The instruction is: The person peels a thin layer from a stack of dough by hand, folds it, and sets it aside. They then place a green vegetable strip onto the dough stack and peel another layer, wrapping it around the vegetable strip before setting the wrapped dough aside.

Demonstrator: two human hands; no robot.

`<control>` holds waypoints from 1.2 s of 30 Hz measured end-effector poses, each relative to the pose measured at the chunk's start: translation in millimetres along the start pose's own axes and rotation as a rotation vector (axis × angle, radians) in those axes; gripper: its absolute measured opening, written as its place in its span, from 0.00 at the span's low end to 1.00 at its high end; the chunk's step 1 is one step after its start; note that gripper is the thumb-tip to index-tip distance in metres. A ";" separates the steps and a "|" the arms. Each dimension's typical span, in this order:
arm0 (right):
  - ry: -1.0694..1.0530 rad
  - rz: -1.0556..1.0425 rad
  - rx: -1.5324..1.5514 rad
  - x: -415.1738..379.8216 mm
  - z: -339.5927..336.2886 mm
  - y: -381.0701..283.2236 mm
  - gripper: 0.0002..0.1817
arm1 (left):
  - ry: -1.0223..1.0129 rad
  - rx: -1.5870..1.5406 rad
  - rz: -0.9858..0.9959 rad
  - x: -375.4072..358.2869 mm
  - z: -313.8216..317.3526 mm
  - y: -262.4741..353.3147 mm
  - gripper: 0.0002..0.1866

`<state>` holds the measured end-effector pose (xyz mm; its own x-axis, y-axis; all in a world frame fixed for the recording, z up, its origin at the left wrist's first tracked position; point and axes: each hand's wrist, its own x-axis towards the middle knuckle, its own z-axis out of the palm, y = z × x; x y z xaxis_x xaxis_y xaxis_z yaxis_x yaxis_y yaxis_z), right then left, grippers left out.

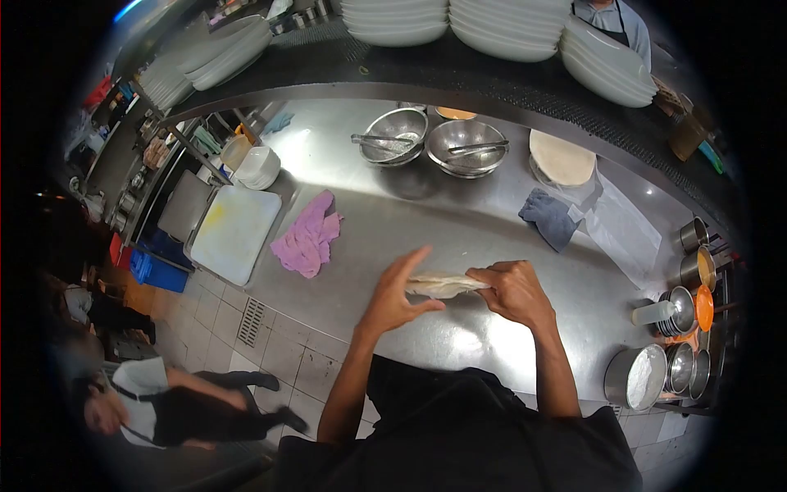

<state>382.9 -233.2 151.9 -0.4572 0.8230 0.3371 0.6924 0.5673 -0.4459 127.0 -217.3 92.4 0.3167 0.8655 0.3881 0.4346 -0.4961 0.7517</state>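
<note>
A thin, pale, floppy piece that looks like flat dough (443, 284) is held edge-on above the steel table (393, 221). My right hand (516, 291) is closed on its right end, fingers curled and thumb along the top. My left hand (397, 297) is at the opposite end, fingers and thumb spread apart around that edge without closing on it. Some of the piece's right end is hidden in my right fist.
Behind are two steel bowls with tongs (467, 148), a pale round stack (562, 157) and a grey cloth (550, 220). Left lie a pink cloth (307, 234) and a white cutting board (235, 234). A flour-filled pot (636, 375) stands right. Plates (500, 29) line the shelf; a person (188, 406) is lower left.
</note>
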 end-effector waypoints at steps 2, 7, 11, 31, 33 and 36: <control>-0.136 -0.031 -0.069 -0.5 3.6 3.3 0.14 | -0.178 -0.106 -0.078 -8.7 23.0 -6.9 0.41; -0.279 0.158 0.139 -9.6 -24.1 2.5 0.10 | -0.121 -0.498 -0.257 -25.6 49.5 -15.2 0.25; -0.337 0.302 0.153 -27.2 -24.7 25.0 0.09 | -0.155 -0.322 -0.216 -29.4 37.1 -5.7 0.21; 0.151 0.746 1.093 -40.5 109.4 41.2 0.24 | 0.359 -0.113 -0.520 -45.3 -11.6 1.9 0.20; 0.128 0.726 0.825 -28.2 103.5 19.4 0.19 | 0.325 -0.063 -0.543 -52.9 -1.3 -10.8 0.23; 0.077 0.651 0.685 -19.0 105.0 -14.7 0.19 | 0.330 -0.095 -0.662 -60.0 18.8 -23.1 0.24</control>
<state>322.7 -254.0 65.0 -0.0415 0.9935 -0.1062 0.3093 -0.0883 -0.9468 113.8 -259.1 41.7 -0.2625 0.9644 -0.0328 0.3671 0.1313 0.9209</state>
